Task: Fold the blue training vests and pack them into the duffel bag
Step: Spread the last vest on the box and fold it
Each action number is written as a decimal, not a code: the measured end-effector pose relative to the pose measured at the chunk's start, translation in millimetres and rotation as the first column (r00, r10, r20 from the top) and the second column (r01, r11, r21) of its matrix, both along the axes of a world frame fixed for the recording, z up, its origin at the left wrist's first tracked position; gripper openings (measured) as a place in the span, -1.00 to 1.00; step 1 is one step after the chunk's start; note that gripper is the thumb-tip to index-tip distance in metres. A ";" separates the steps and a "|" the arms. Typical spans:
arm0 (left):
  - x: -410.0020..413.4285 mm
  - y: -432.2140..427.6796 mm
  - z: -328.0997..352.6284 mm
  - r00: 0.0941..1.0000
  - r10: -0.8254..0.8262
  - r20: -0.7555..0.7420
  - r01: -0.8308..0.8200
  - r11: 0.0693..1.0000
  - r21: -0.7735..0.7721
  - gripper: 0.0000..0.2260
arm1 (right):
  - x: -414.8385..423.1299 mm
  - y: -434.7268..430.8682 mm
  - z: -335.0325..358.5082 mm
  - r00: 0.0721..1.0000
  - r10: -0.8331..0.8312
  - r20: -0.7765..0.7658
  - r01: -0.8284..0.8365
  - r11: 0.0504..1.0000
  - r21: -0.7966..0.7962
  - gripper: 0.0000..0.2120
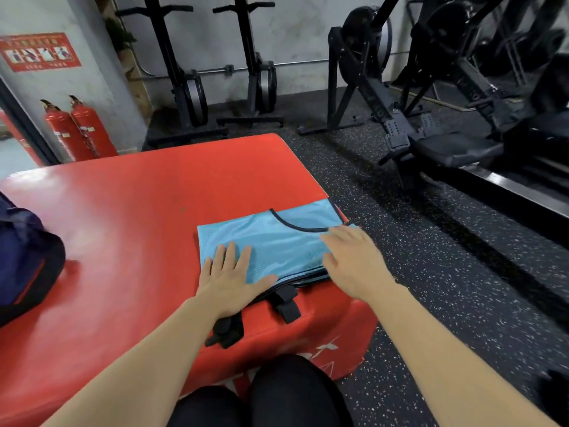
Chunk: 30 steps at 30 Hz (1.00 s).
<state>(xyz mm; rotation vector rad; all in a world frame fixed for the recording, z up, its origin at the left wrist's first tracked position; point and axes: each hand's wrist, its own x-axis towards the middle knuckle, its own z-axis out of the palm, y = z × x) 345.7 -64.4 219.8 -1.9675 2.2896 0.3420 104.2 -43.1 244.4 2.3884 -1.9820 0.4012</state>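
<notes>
The folded blue vest [271, 241] is lying at the near right corner of the red padded box [138, 195], its right side reaching the box's edge. Both hands are lying flat and spread on it, holding nothing. The left hand [229, 272] is covering its near left corner and the right hand [354, 257] is hiding its right end. Dark layers are showing under its near edge; I cannot tell how many. Black straps [286, 303] are hanging over the box's near edge. Bare red surface is stretching left to the duffel bag [24, 257], which the frame is cutting off.
</notes>
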 end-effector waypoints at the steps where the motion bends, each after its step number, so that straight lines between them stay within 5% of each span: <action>1: 1.7 -3.4 0.5 0.999 -0.012 0.030 0.012 1.000 0.008 -0.32 | 10.7 2.3 0.2 0.996 0.082 0.032 -0.081 0.997 -0.014 -0.60; 3: 6.7 -9.1 0.4 0.994 -0.049 0.101 0.049 0.999 0.004 -0.43 | 24.1 6.4 -2.3 0.981 0.169 0.095 -0.177 0.981 0.083 -0.68; 6: 10.8 -11.9 1.5 0.998 -0.036 0.059 0.035 0.999 0.027 -0.48 | 18.8 5.7 -7.9 0.971 0.081 0.227 -0.123 0.976 0.178 -0.73; 14: 7.2 -9.9 13.0 0.996 0.035 -0.078 -0.024 0.990 0.139 -0.19 | 0.1 -7.5 -1.5 0.965 -0.055 0.256 -0.027 0.952 0.306 -0.88; 20: 5.7 -6.7 21.4 0.992 0.053 -0.117 -0.027 0.975 0.220 0.01 | -7.4 -10.8 1.8 0.859 -0.129 0.496 -0.058 0.937 0.344 -0.76; 30: 9.3 -7.9 19.2 0.986 0.052 -0.159 -0.019 0.979 0.201 0.07 | -15.0 -1.9 -4.0 0.943 -0.091 0.319 0.045 0.987 0.151 -0.65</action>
